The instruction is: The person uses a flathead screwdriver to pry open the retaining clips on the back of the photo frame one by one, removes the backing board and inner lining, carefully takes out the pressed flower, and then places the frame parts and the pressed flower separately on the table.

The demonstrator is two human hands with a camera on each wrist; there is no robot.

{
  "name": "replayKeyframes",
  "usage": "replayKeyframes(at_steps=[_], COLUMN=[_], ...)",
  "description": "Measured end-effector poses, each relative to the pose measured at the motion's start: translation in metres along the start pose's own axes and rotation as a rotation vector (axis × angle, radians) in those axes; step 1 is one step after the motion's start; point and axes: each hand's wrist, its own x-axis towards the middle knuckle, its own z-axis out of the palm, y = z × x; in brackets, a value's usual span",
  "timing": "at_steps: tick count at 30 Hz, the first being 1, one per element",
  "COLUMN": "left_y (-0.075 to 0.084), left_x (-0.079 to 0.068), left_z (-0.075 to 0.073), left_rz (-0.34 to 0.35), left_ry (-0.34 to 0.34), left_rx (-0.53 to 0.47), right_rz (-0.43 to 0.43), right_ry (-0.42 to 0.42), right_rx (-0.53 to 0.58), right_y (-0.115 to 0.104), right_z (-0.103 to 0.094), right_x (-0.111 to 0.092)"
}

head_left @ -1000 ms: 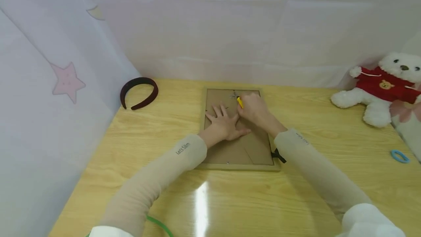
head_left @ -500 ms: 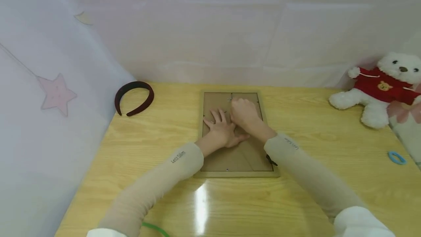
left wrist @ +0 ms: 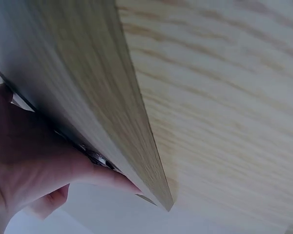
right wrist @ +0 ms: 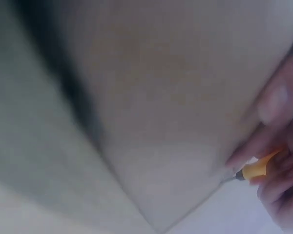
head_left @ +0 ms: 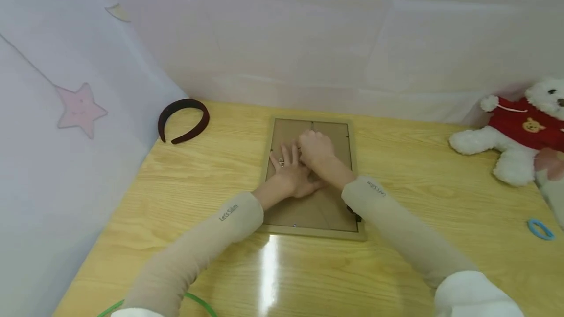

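A picture frame (head_left: 315, 234) lies on the table with its brown backing board (head_left: 313, 212) facing up. My left hand (head_left: 293, 180) presses on the board, fingers spread and straight. In the left wrist view, that hand (left wrist: 44, 161) reaches along the inner side of the wooden rim. Close beside its index finger, my right hand (head_left: 318, 149) is curled over the upper middle of the board. It grips a small yellow-handled screwdriver (right wrist: 258, 168), whose metal shaft points toward the backing in the right wrist view. The screwdriver is hidden under the fist in the head view.
A dark headband (head_left: 184, 102) lies at the back left. On the right sit a white teddy bear (head_left: 517, 163) in a red top and a blue ring-shaped item (head_left: 540, 229). A green cord (head_left: 200, 303) lies at the front edge, near the left sleeve.
My right hand, with the screwdriver, has moved from the board's far end toward me and left, up against the left hand's fingers. The left hand stays spread on the board.
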Motion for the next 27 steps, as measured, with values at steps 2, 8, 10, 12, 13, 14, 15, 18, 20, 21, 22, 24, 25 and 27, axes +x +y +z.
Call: replayKeyframes(at_steps=[2, 8, 10, 12, 13, 14, 15, 18, 20, 21, 22, 24, 25, 27], left_y=[0.0, 0.003, 0.004, 0.004, 0.004, 0.004, 0.004, 0.005, 0.005, 0.005, 0.005, 0.005, 0.006, 0.007], left_x=[0.0, -0.003, -0.005, -0.007, -0.007, -0.008, -0.008, -0.007, -0.007, -0.007, -0.006, -0.007, -0.007, -0.007], left_z=[-0.001, -0.002, -0.001, 0.0, 0.0, 0.001, 0.001, 0.0, -0.001, -0.002, -0.002, -0.001, 0.0, 0.002], left_rz=[0.004, -0.001, -0.001, -0.002, -0.003, -0.004, -0.005, -0.009, -0.01, -0.01, -0.011, -0.009, -0.006, -0.004], left_ry=[0.021, 0.11, 0.114, 0.11, 0.109, 0.11, 0.112, 0.119, 0.121, 0.119, 0.117, 0.114, 0.117, 0.119], left_rx=[0.017, 0.073, 0.067, 0.065, 0.068, 0.07, 0.071, 0.076, 0.073, 0.073, 0.074, 0.075, 0.078, 0.083], right_rz=[0.001, 0.005, 0.001, -0.014, -0.024, -0.031, -0.034, -0.059, -0.06, -0.06, -0.062, -0.05, -0.044, -0.025], right_ry=[-0.007, -0.025, -0.086, -0.125, -0.141, -0.157, -0.166, -0.136, -0.136, -0.133, -0.132, -0.145, -0.153, -0.15], right_rx=[0.015, 0.119, 0.15, 0.154, 0.152, 0.154, 0.147, 0.092, 0.058, 0.042, 0.03, 0.027, 0.026, 0.046], right_y=[0.005, 0.023, 0.029, 0.035, 0.038, 0.041, 0.044, 0.055, 0.061, 0.064, 0.066, 0.069, 0.069, 0.066], right_z=[-0.008, -0.042, -0.052, -0.061, -0.064, -0.068, -0.072, -0.081, -0.086, -0.088, -0.089, -0.092, -0.093, -0.096], right_x=[0.002, 0.011, 0.016, 0.021, 0.024, 0.027, 0.029, 0.038, 0.042, 0.044, 0.046, 0.047, 0.047, 0.044])
